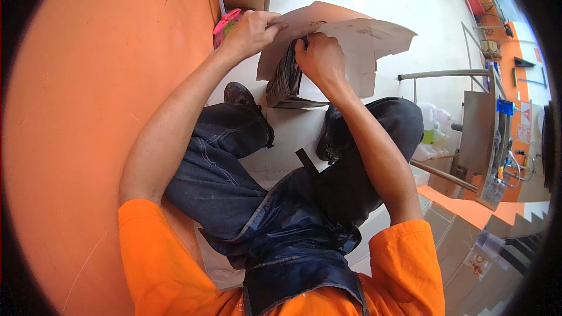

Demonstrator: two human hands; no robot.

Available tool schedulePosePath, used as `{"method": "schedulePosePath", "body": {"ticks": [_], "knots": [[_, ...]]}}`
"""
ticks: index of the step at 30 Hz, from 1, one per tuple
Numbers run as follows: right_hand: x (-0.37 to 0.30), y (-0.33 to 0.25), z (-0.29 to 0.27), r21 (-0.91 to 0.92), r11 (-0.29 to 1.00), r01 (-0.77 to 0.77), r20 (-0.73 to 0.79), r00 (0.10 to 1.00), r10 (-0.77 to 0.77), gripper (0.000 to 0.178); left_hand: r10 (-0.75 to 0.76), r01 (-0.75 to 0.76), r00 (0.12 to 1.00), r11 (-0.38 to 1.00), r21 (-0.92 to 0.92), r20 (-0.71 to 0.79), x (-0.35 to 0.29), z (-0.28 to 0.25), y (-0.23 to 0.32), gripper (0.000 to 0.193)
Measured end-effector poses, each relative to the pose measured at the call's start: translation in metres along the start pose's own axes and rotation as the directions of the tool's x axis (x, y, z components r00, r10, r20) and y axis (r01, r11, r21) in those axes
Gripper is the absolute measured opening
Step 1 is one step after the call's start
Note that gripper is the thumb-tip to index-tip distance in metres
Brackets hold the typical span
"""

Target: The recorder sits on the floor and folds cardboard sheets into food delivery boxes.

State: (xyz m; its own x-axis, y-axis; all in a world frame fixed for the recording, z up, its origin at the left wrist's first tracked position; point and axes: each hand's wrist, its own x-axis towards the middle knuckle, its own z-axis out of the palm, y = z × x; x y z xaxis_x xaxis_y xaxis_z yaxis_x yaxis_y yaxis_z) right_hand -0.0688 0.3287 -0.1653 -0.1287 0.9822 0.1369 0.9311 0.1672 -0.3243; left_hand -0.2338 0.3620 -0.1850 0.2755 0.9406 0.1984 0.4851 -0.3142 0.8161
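Two hands in the head view: my left hand (254, 32) pinches the pale cardboard (358, 41) by its edge; my right hand (321, 58) curls above the dark stack (282, 83) – grip hidden. Cardboard beyond my shoes (239, 95) – spread open, not folded shut.

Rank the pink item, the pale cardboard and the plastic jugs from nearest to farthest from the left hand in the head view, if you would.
1. Pale cardboard: at the left hand, spreading to its right.
2. Pink item: just to the hand's left.
3. Plastic jugs: well over to the right.
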Motion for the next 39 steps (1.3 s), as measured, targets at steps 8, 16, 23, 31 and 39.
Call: {"method": "schedulePosePath", "body": {"ticks": [8,16,23,31,39], "knots": [[0.007,0.002,0.004,-0.005,0.999,-0.034,0.13,0.991,0.035,0.027,-0.015,0.014,0.999,1.0,0.011,0.051,0.009,0.003,-0.013,0.021],[0.004,0.004,0.004,0.048,0.998,-0.039,0.243,0.97,0.026,0.031,-0.129,0.161,0.98,0.961,-0.226,0.15,0.004,0.0,-0.032,0.019],[-0.004,0.042,-0.032,-0.106,0.994,-0.002,0.055,0.998,0.008,0.028,-0.322,0.306,0.944,0.937,0.167,0.079,-0.004,-0.014,-0.017,0.043],[-0.012,0.123,-0.064,0.018,0.854,-0.519,0.537,0.726,0.43,0.028,-0.482,0.403,0.85,0.854,0.329,0.212,-0.034,0.046,0.054,0.07],[-0.026,0.133,-0.049,0.123,0.823,-0.555,0.567,0.72,0.401,0.023,-0.449,0.402,0.885,0.87,0.287,0.121,-0.035,0.061,0.041,0.031]]}}
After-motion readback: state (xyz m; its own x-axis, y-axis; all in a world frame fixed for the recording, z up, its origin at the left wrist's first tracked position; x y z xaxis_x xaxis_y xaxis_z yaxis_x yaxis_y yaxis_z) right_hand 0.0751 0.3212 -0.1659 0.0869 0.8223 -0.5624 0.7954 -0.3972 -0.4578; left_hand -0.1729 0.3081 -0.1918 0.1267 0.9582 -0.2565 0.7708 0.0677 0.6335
